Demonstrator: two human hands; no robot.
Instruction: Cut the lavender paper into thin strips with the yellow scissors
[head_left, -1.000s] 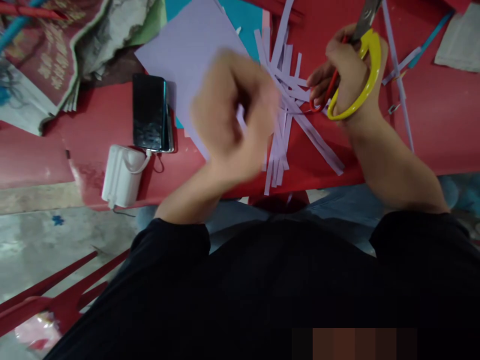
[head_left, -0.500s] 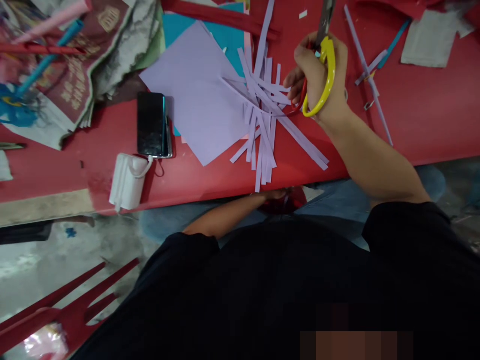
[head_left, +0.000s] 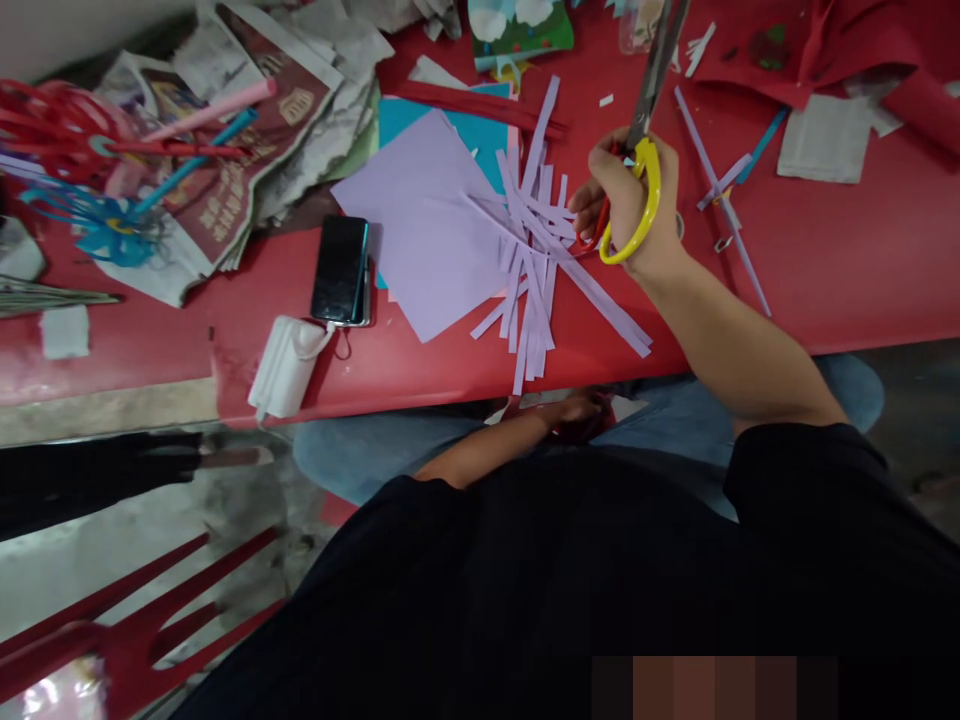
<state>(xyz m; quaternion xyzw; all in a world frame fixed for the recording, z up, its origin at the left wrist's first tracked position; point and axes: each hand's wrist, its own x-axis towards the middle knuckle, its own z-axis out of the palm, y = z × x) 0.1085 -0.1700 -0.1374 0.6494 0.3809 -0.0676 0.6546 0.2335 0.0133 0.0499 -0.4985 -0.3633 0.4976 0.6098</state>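
Note:
My right hand (head_left: 626,205) is closed round the yellow and red handles of a pair of scissors (head_left: 645,120), whose blades point away over the red table (head_left: 825,260). Just left of that hand lies a heap of cut lilac paper strips (head_left: 532,260), partly on a lilac sheet (head_left: 431,225) that covers a teal sheet (head_left: 480,130). My left hand (head_left: 581,410) is down below the table's front edge, over my lap; its fingers are dim and mostly hidden.
A black phone (head_left: 341,270) and a white power bank (head_left: 285,365) lie left of the sheets. Newspapers (head_left: 247,150) with pink and blue paper sticks fill the far left. Loose strips (head_left: 724,190) and red paper (head_left: 825,40) lie at the right. A red chair (head_left: 120,620) stands lower left.
My left hand dropped from above the lilac sheet to below the table edge. The right hand kept its hold on the scissors. The view tilted up, showing more of the table's far side.

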